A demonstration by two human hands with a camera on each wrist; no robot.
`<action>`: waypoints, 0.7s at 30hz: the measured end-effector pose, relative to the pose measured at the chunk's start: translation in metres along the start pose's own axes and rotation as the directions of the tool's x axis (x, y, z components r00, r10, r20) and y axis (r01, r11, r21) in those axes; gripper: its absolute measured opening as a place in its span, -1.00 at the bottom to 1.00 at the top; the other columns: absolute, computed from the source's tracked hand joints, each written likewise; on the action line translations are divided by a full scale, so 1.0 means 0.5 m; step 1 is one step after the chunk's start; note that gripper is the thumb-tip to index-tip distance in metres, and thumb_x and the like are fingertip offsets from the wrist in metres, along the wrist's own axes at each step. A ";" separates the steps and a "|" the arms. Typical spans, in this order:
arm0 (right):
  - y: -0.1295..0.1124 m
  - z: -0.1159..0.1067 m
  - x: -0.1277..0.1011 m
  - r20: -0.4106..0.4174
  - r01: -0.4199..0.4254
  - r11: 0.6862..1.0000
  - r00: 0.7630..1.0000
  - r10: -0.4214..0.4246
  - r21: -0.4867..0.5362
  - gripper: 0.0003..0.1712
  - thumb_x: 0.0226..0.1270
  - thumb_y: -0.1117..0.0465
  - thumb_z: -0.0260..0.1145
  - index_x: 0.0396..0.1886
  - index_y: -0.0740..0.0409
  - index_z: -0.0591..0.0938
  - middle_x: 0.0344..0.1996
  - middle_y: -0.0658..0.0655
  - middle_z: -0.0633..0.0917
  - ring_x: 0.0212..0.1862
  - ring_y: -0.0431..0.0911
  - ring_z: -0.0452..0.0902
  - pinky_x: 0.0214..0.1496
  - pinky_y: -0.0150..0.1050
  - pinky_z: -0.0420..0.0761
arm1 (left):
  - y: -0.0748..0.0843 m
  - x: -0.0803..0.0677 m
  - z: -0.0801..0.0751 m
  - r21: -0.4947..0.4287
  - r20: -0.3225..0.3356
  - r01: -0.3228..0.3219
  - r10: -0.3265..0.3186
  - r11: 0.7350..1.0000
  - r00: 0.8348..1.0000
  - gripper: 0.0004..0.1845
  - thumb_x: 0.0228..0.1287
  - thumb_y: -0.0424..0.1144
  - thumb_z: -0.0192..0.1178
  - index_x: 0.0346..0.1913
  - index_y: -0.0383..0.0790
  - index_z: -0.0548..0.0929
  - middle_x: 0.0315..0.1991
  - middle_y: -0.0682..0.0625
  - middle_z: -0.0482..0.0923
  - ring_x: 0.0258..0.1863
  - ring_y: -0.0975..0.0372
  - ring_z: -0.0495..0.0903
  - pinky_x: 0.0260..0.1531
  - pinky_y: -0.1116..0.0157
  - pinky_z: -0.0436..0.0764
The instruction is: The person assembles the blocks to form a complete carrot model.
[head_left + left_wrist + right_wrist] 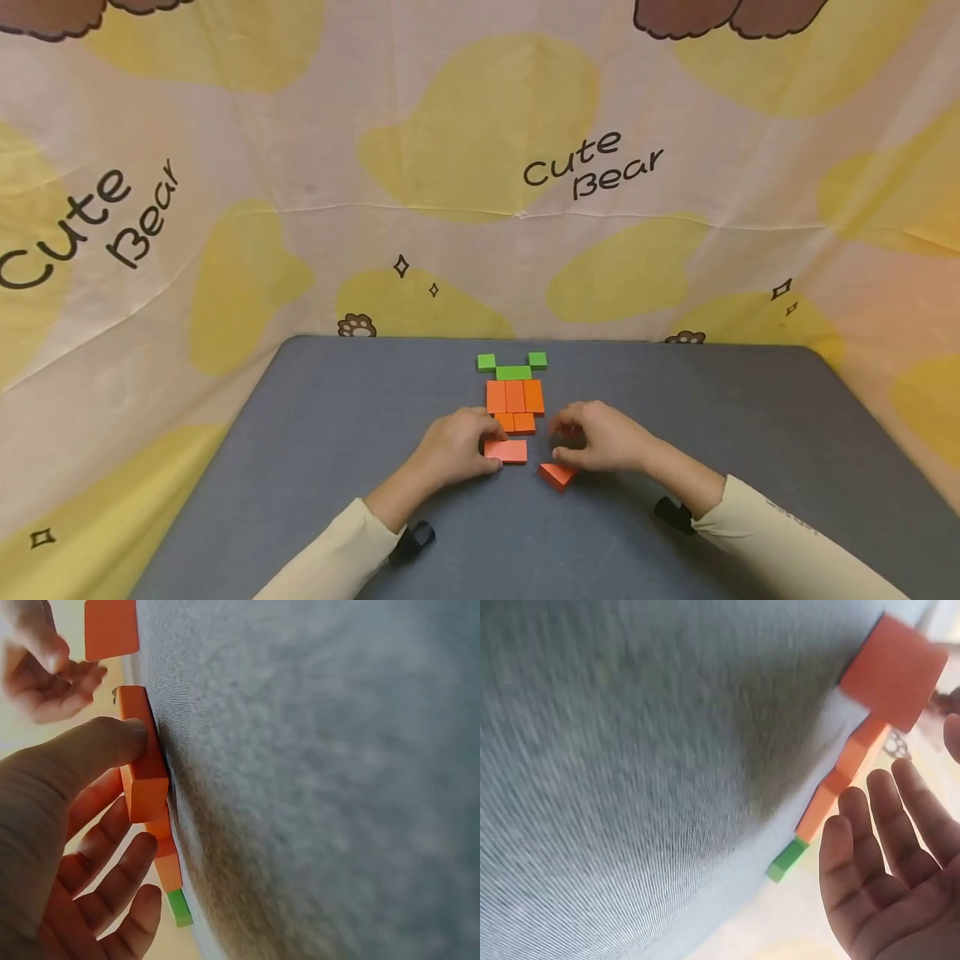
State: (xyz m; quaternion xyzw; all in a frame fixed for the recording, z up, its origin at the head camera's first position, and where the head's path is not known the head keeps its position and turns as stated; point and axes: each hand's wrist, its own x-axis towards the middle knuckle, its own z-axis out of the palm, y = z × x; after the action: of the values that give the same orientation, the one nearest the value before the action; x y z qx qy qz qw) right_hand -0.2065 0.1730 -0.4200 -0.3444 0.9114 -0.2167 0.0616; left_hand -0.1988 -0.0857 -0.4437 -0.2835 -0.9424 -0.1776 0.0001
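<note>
The left hand (453, 446) rests on the grey felt-covered table (300, 433) with its thumb pressed against the near long side of a flat orange rectangular wooden block (507, 451); the left wrist view shows the thumb (105, 742) on the block's (142, 761) edge while the other fingers hang loosely curled beside it, so the hold looks like a light pinch or push rather than a full grasp. The right hand (600, 437) sits just right of that block, fingers bent towards its thumb. Whether it pinches anything small I cannot tell; in the right wrist view its fingers (877, 870) look loose and bare.

Just in front of the rectangular block lies the built figure: two small orange square blocks (515, 422), beyond them three upright orange blocks side by side (514, 397), then a green bar (513, 372) flanked by two small green cubes (486, 362), (537, 360). An orange triangular wedge block (557, 475) lies loose on the near right of the rectangular block, close under the right hand.

To do the step well, I judge the rectangular block should be slid flat, kept square to the two small squares, and eased up until edges meet without nudging the rows beyond. Steady, low thumb pressure would stop it tipping.

The block is matte, bright orange, with crisp edges and a plain face.
</note>
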 end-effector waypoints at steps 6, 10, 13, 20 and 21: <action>-0.012 0.009 -0.020 0.038 0.056 0.998 0.998 -0.055 -0.001 -0.73 0.11 0.04 0.44 -0.22 0.02 0.69 -0.31 -0.07 0.66 -0.32 -0.24 0.50 -0.24 -0.36 0.56 | 0.009 0.016 0.002 0.027 0.011 -0.002 0.002 1.000 1.000 -0.72 -0.04 -0.06 0.44 -0.19 0.05 0.75 -0.33 0.20 0.57 -0.39 0.34 0.44 -0.44 0.38 0.47; -0.016 0.012 -0.024 0.031 0.088 0.996 0.996 -0.088 -0.007 -0.73 0.07 0.06 0.46 -0.23 0.01 0.68 -0.32 -0.09 0.65 -0.33 -0.25 0.49 -0.25 -0.38 0.55 | 0.013 0.024 0.002 0.026 0.022 0.015 -0.016 1.000 1.000 -0.70 -0.03 -0.06 0.44 -0.17 0.05 0.75 -0.35 0.19 0.55 -0.41 0.33 0.42 -0.46 0.39 0.45; -0.020 0.014 -0.024 0.033 0.100 0.995 0.995 -0.099 -0.006 -0.72 0.03 0.06 0.49 -0.24 -0.01 0.68 -0.34 -0.11 0.64 -0.33 -0.27 0.48 -0.25 -0.39 0.54 | 0.013 0.030 0.003 0.022 0.023 0.023 -0.023 1.000 0.999 -0.71 -0.04 -0.07 0.45 -0.18 0.04 0.74 -0.37 0.19 0.53 -0.42 0.33 0.41 -0.47 0.39 0.43; -0.025 0.014 -0.026 0.052 0.099 0.995 0.994 -0.099 0.001 -0.67 -0.02 0.08 0.53 -0.23 0.02 0.68 -0.32 -0.09 0.64 -0.32 -0.27 0.50 -0.25 -0.39 0.55 | 0.011 0.041 0.006 0.010 0.031 0.012 -0.013 1.000 0.999 -0.72 -0.04 -0.06 0.45 -0.20 0.05 0.73 -0.38 0.20 0.53 -0.43 0.35 0.42 -0.48 0.39 0.43; -0.024 0.015 -0.026 0.054 0.098 0.995 0.994 -0.098 0.000 -0.67 -0.03 0.08 0.53 -0.23 0.02 0.68 -0.32 -0.09 0.64 -0.32 -0.27 0.50 -0.26 -0.39 0.55 | 0.011 0.042 0.006 0.005 0.033 0.013 -0.013 1.000 0.999 -0.72 -0.04 -0.06 0.45 -0.20 0.06 0.73 -0.39 0.20 0.53 -0.43 0.36 0.42 -0.48 0.39 0.43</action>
State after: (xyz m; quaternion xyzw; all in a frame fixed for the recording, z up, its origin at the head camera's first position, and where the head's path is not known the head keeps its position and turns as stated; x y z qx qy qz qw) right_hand -0.1873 0.1708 -0.4219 -0.3943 0.8918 -0.2089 0.0748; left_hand -0.2133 -0.0693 -0.4423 -0.2801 -0.9445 -0.1708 -0.0160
